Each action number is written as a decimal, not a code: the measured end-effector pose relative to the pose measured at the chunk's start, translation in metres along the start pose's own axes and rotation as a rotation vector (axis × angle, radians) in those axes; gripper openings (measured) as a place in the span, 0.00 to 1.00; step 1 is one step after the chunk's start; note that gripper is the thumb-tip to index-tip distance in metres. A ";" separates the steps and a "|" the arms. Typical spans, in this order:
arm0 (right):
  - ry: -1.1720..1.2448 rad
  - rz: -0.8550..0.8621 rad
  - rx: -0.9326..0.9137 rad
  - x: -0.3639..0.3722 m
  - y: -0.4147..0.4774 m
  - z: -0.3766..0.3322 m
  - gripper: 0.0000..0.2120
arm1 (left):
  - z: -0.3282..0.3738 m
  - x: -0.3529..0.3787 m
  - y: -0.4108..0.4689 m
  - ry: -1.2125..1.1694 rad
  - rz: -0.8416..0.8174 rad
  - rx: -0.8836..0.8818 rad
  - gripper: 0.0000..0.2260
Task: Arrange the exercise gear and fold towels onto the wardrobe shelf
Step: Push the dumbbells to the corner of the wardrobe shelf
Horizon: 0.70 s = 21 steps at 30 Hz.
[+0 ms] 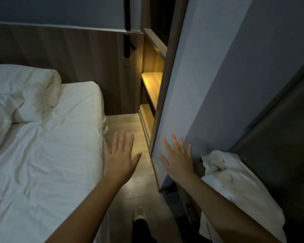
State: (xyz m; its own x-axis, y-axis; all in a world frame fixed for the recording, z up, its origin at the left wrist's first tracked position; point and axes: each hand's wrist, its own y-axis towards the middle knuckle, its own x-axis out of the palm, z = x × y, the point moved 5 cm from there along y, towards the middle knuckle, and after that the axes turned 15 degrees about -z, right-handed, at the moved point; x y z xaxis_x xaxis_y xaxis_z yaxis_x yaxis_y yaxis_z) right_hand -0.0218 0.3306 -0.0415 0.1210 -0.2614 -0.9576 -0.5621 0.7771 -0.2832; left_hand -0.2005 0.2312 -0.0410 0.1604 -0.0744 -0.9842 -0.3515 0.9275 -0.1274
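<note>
Dim bedroom, narrow strip of pale floor (126,123) running between a bed on the left and a wardrobe on the right.

- Bed (42,155): white, creased sheet, filling the left near side; a rumpled white pillow (21,88) lies at its far left end.
- Wood-grain wall panel (77,58): stands behind the bed, with a wall socket (126,61) at its right end.
- Wardrobe shelf (152,83): wooden, lit warm yellow, at the far end of the floor strip; further boards show above and below it. What the compartments hold cannot be told from this angle.
- Wardrobe door (191,85): pale grey, swung open, standing tall just right of the lit shelves.
- Towel (235,183): white, crumpled and unfolded, at the near right beside the right forearm and right of the door, against a dark panel (279,137). What it hangs from or rests on cannot be told.
- Left hand (120,158): held over the floor strip, just right of the bed edge, fingers straight and spread, holding nothing.
- Right hand (178,158): in front of the door's lower part, fingers straight and spread, holding nothing; whether it touches the door cannot be told.
- Foot (139,213): in light footwear, on the floor at the near edge.
</note>
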 end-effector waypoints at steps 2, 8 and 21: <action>0.022 -0.010 -0.016 -0.004 0.039 0.001 0.31 | -0.007 0.000 0.039 -0.007 -0.013 -0.001 0.34; 0.020 -0.048 -0.099 -0.029 0.144 -0.006 0.31 | -0.026 -0.013 0.139 -0.039 -0.005 -0.035 0.34; 0.060 -0.067 -0.066 -0.066 0.331 -0.025 0.30 | -0.086 -0.028 0.325 -0.069 -0.013 -0.030 0.33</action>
State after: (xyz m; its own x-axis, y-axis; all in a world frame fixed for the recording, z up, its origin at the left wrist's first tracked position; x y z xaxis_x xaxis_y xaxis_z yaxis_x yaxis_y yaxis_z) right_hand -0.2365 0.5906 -0.0710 0.1121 -0.3469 -0.9312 -0.6075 0.7176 -0.3405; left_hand -0.3988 0.5028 -0.0653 0.2279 -0.0601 -0.9718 -0.3766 0.9150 -0.1449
